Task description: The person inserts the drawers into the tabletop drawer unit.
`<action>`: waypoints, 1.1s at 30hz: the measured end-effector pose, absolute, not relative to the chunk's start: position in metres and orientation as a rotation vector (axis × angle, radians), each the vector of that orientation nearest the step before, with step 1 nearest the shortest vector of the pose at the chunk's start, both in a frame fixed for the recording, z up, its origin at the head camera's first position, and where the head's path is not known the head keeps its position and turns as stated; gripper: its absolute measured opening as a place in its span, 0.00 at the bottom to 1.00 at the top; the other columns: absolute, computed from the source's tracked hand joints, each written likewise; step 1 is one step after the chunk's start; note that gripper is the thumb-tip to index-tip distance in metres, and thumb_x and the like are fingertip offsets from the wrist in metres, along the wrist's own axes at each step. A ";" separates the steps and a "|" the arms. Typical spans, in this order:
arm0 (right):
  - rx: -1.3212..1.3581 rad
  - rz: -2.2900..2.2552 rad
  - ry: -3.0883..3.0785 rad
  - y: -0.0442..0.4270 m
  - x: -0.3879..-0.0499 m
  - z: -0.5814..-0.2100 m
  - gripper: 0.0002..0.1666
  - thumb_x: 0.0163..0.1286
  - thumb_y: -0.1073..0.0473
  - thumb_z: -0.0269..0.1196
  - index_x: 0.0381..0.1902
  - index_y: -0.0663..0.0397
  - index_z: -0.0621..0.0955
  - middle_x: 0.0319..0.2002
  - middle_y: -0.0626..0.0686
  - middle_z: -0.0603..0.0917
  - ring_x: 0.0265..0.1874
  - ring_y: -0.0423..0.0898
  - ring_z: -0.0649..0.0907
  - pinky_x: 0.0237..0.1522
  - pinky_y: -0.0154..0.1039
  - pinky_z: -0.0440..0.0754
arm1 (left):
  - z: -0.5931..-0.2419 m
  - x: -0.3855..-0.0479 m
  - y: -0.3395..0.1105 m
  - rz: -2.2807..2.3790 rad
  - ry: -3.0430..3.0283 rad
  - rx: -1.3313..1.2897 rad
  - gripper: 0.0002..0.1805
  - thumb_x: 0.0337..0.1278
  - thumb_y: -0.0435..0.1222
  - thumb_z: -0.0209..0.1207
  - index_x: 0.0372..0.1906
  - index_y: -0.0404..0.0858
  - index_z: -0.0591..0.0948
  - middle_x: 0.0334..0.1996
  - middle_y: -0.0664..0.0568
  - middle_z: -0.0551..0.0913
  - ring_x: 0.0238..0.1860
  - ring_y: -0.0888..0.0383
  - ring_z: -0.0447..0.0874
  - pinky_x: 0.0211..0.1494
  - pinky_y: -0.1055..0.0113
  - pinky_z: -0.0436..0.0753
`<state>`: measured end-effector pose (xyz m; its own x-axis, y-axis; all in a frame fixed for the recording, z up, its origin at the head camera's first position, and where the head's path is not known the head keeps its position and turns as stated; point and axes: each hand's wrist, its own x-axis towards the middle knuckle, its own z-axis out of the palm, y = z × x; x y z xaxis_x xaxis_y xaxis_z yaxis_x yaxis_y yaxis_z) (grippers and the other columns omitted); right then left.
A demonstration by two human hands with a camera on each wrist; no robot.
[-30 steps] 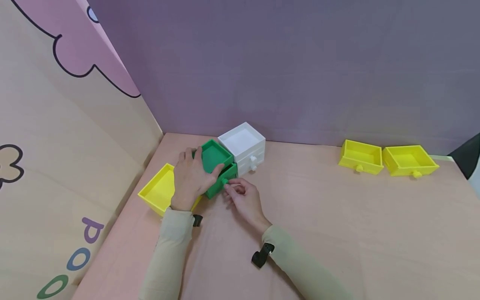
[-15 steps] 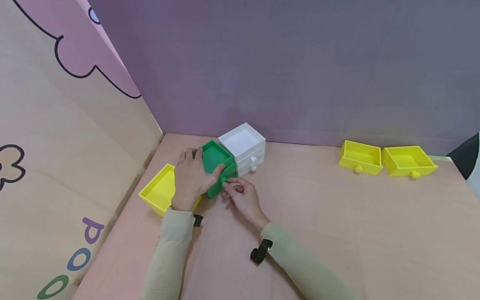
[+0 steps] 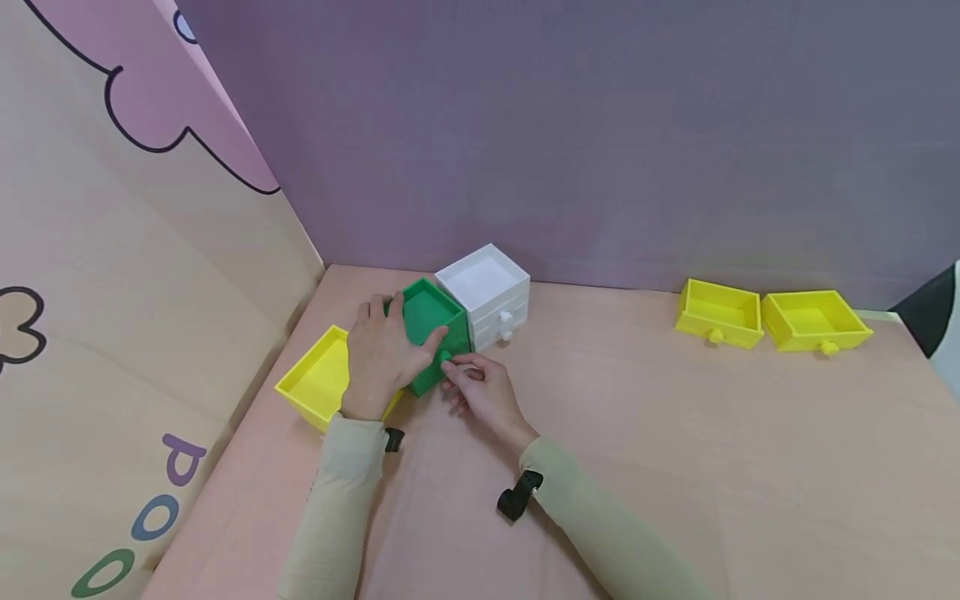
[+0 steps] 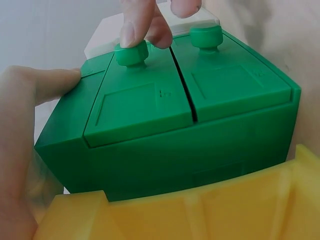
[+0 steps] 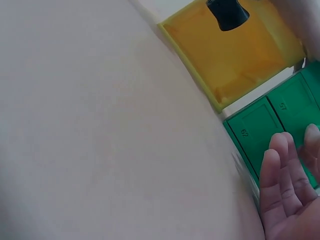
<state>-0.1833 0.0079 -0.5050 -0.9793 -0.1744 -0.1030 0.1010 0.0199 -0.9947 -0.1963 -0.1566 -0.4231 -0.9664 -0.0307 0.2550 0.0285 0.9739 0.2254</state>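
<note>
A small green drawer cabinet [image 3: 433,315] stands at the back left. In the left wrist view, both of its drawers sit in the cabinet, each with a round knob. My left hand [image 3: 384,350] holds the cabinet, the thumb lying along its front top edge; the far fingertips are partly hidden. My right hand [image 3: 491,396] has thumb and forefinger at the upper drawer's knob [image 4: 131,56], pinching it, while a thumb tip rests on the knob's end. Under the left wrist lies a yellow open box [image 3: 315,383], partly covered by that hand.
A white cabinet [image 3: 483,279] with two knobbed drawers touches the green one on its right. Two yellow drawers, a left one [image 3: 718,312] and a right one [image 3: 816,321], stand near the back right edge. A purple backdrop rises behind the pink-covered table [image 3: 637,467].
The green upper drawer has slid inward until level with the cabinet front, closing the gap at its top. My right hand has followed it slightly; the left hand stays put.
</note>
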 end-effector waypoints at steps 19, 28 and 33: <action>-0.053 -2.128 2.027 0.033 -0.181 -0.505 0.16 0.78 0.58 0.66 0.56 0.63 0.86 0.31 0.55 0.91 0.18 0.41 0.83 0.24 0.34 0.83 | -0.422 -0.196 -0.156 -0.364 -2.871 -0.009 0.52 0.64 0.69 0.55 0.75 0.29 0.72 0.68 0.33 0.75 0.66 0.36 0.75 0.64 0.44 0.83; -0.024 -2.078 2.036 0.058 -0.173 -0.501 0.19 0.78 0.60 0.65 0.59 0.68 0.83 0.32 0.54 0.91 0.19 0.40 0.83 0.25 0.34 0.83 | -0.420 -0.195 -0.157 -0.444 -2.905 -0.007 0.54 0.65 0.68 0.56 0.77 0.27 0.67 0.71 0.30 0.73 0.70 0.35 0.72 0.71 0.42 0.79; -0.033 -2.012 2.087 0.074 -0.167 -0.499 0.17 0.79 0.60 0.64 0.58 0.65 0.84 0.34 0.56 0.91 0.22 0.42 0.84 0.29 0.34 0.84 | -0.416 -0.190 -0.158 -0.576 -2.918 -0.025 0.55 0.67 0.64 0.58 0.79 0.24 0.62 0.74 0.29 0.68 0.75 0.34 0.67 0.77 0.42 0.73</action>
<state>-0.1668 0.0742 -0.4993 -0.9705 -0.1831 -0.1570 0.1503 0.0504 -0.9874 -0.1901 -0.1581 -0.4162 -0.9859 -0.0157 0.1666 0.0489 0.9253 0.3761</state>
